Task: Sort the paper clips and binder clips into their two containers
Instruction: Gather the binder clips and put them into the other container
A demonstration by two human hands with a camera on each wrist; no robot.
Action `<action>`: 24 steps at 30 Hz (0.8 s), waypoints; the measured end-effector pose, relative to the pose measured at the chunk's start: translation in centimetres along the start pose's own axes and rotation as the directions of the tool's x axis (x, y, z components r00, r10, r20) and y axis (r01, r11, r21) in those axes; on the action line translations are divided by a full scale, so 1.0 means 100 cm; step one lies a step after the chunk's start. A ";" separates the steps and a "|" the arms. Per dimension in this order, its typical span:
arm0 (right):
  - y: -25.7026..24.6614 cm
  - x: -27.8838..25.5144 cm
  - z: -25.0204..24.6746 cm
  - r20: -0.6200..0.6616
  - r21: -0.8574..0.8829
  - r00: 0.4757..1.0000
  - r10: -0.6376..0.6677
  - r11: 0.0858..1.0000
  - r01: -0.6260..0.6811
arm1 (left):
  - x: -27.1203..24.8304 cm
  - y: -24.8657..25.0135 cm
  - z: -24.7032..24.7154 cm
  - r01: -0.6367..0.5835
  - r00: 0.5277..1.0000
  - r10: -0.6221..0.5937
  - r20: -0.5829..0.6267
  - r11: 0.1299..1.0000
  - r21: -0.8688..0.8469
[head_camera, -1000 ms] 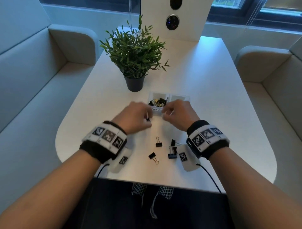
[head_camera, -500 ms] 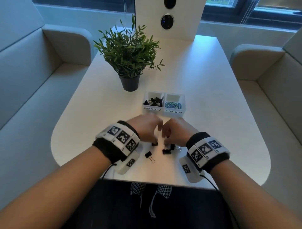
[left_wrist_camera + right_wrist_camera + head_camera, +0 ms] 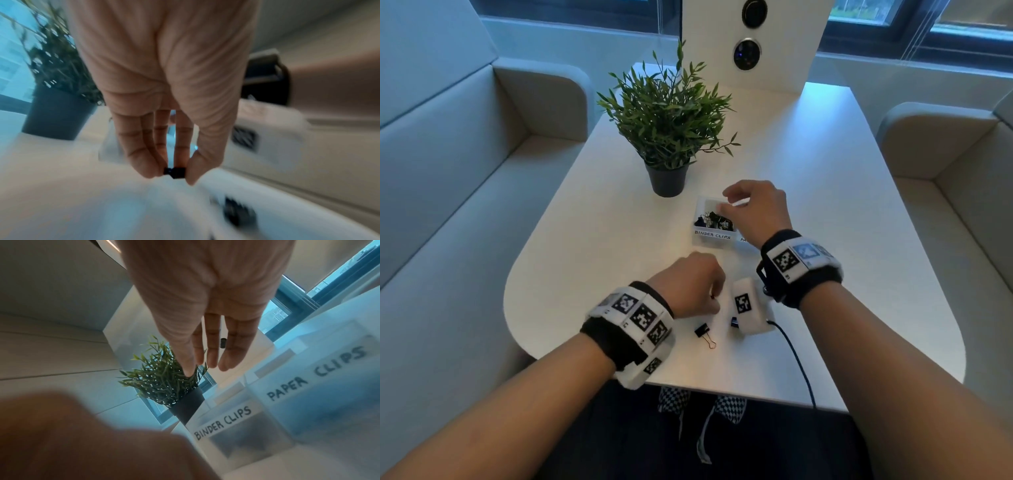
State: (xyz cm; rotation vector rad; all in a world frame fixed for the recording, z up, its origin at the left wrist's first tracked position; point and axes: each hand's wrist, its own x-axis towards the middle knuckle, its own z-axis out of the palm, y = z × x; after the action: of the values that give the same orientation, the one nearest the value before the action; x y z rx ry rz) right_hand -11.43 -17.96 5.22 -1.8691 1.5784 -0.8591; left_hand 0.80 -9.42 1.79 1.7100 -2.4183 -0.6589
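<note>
On the table (image 3: 592, 240), left hand (image 3: 690, 286) pinches a binder clip (image 3: 174, 173) (orientation blurred); right hand (image 3: 755, 209) open.

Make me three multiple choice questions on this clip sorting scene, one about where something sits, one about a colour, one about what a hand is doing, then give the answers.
1. Where does the potted plant stand relative to the binder clips container?
A. beyond it, toward the window
B. between it and the person
C. inside it

2. What colour is the body of the loose binder clip lying on the table near the left wrist?
A. red
B. black
C. white

3. What is the left hand doing?
A. lying flat on the table
B. pinching a small black clip
C. gripping the plant pot

Answers:
1 A, the head view shows the pot farther from the person than the container.
2 B, its body is black with a wire handle.
3 B, the left wrist view shows fingertips and thumb closed on the clip.
</note>
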 end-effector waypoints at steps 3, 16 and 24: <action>0.014 -0.015 -0.008 0.042 -0.140 0.998 -0.046 0.989 0.052 | 0.010 -0.003 -0.031 -0.034 0.979 0.022 -0.204 0.998 -0.054; 0.046 -0.080 -0.025 0.595 -0.453 0.788 0.155 0.876 0.169 | 0.032 0.010 -0.028 0.014 0.986 -0.007 -0.167 0.999 0.038; 0.037 -0.068 -0.026 0.507 -0.368 0.861 0.040 0.914 0.174 | -0.025 0.020 0.011 -0.174 0.937 0.117 0.329 0.973 0.149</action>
State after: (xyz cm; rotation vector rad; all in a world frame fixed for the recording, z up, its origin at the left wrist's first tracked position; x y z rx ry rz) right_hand -16.51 -11.89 3.23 -2.2102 1.4182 -0.0249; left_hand -0.42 -6.32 2.04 1.5626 -2.8729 -0.7738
